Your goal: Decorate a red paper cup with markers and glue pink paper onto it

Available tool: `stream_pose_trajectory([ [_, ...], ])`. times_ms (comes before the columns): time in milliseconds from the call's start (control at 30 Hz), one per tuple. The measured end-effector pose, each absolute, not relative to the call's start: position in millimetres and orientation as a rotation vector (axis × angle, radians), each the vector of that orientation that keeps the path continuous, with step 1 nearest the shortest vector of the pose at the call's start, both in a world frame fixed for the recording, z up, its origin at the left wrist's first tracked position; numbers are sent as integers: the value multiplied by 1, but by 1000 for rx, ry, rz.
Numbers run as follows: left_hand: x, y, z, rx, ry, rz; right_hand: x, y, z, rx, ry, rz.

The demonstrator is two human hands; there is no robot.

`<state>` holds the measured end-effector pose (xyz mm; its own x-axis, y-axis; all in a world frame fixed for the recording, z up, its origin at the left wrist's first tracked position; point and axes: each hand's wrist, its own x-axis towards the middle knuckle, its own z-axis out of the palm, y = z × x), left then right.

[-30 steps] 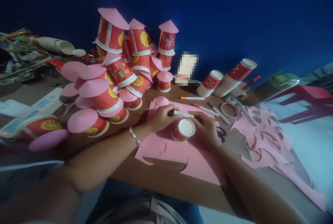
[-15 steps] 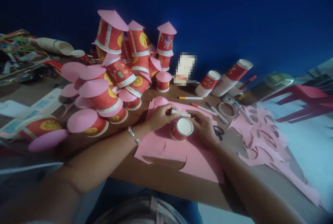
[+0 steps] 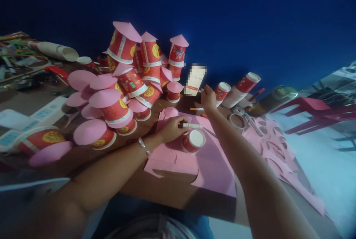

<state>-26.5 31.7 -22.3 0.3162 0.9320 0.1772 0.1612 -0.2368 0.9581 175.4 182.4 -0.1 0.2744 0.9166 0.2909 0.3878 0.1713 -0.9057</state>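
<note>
My left hand point(image 3: 172, 129) is closed in a pinch on a slim white marker-like tube point(image 3: 192, 125), held level just above a red paper cup point(image 3: 194, 142). That cup stands upside down, white base up, on a pink paper sheet point(image 3: 214, 165). Stretched toward the back of the table, my right hand point(image 3: 208, 99) is beside a lit phone point(image 3: 195, 79), its fingers curled. What those fingers hold, if anything, is hidden. An orange marker point(image 3: 197, 109) lies just below this hand. A small pink paper cone point(image 3: 170, 112) rests at the sheet's far edge.
Red cups with pink cone roofs point(image 3: 122, 46) are piled at the left. Two stacks of cups point(image 3: 222, 92) lean at the back right. A roll of tape point(image 3: 237, 120) and pink paper scraps point(image 3: 275, 146) lie at the right. A power strip point(image 3: 47, 111) sits far left.
My right hand has let go of the white tube and moved away toward the phone. My left hand keeps the tube above the cup. The view has shifted slightly.
</note>
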Motion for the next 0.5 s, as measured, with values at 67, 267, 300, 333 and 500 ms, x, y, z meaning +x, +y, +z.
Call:
stream_pose_trajectory([
  [67,-26,32,-21,1579,982,1002,171,195,-8,-1389,-1263,605],
  [267,-25,33,-22,1531,936,982,167,207,-22,-1238,-1197,744],
  [300,-25,33,-22,1529,933,981,166,209,-23,-1202,-1185,784],
  [333,-25,33,-22,1528,929,984,166,210,-24,-1166,-1169,825],
  [500,-25,32,-21,1540,893,999,168,215,-27,-1080,-1116,959],
])
